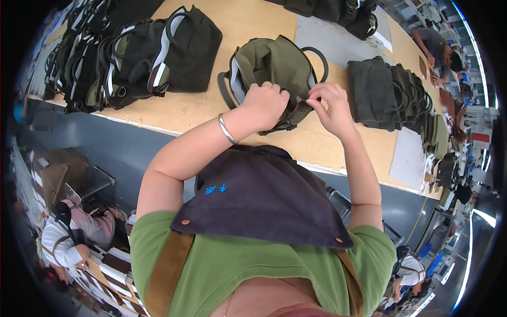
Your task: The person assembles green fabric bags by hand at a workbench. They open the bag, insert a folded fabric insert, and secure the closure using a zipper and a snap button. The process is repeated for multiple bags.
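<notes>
From the head view, my left hand (265, 105) is closed in a fist over the near edge of the olive bag (274, 71), which lies on the desk (211, 108) right in front of me, and my right hand (331, 108) has its grip pinched together on a small dark part at the bag's right side, beside the grey handle loop; I cannot tell whether it is a strap end or a buckle. As I judge it, the pinch is small, so the part could slip free if I tug, and the bag sits near the desk's front edge, so a hard pull toward me could drag it off. My silver bangle (227, 129) could also catch on a strap. Left of the olive bag stands a row of black bags (142, 55) with pale stripes; right of it, a stack of dark green bags (388, 95); beyond it, more black bags (343, 13) at the far side. A pale sheet (409, 158) lies on the desk right of the olive bag, near the front edge. Far left of the olive bag, below the desk, stands a brown cardboard box (55, 171). Far right of the bag, a small red sign (480, 138) shows, too small to make out.
</notes>
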`<state>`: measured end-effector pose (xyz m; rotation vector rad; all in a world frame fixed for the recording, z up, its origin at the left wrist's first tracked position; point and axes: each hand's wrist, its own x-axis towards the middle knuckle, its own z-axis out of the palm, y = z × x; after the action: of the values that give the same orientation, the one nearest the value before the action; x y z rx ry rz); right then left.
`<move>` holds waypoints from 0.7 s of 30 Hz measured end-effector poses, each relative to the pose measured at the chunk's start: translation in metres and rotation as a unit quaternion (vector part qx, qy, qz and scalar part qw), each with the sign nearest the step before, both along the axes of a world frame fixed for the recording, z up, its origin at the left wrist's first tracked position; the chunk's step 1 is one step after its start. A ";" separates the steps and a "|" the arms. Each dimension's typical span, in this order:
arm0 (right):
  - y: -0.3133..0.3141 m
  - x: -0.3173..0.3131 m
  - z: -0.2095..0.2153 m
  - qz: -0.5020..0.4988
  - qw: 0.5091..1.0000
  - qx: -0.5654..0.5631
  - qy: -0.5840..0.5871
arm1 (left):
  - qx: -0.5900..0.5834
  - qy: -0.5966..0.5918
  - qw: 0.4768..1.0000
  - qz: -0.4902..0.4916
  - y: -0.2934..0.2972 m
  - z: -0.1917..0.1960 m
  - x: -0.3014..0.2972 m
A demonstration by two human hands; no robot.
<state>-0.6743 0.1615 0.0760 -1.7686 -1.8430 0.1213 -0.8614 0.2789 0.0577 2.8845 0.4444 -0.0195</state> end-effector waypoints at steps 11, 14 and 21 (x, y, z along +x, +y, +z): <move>-0.001 -0.017 -0.026 -0.186 0.975 0.061 0.105 | -0.104 -0.034 0.994 -0.014 0.007 -0.016 -0.001; -0.006 -0.033 -0.009 -0.240 0.962 0.057 0.117 | -0.209 -0.136 0.968 0.033 0.017 -0.014 -0.001; 0.003 -0.070 -0.029 -0.175 0.975 -0.088 0.103 | -0.216 -0.129 0.968 0.020 0.021 0.020 -0.016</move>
<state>-0.7440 0.1644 0.0471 -2.0878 -1.3873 0.3251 -0.8771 0.3002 0.0772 2.4056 0.3924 0.2335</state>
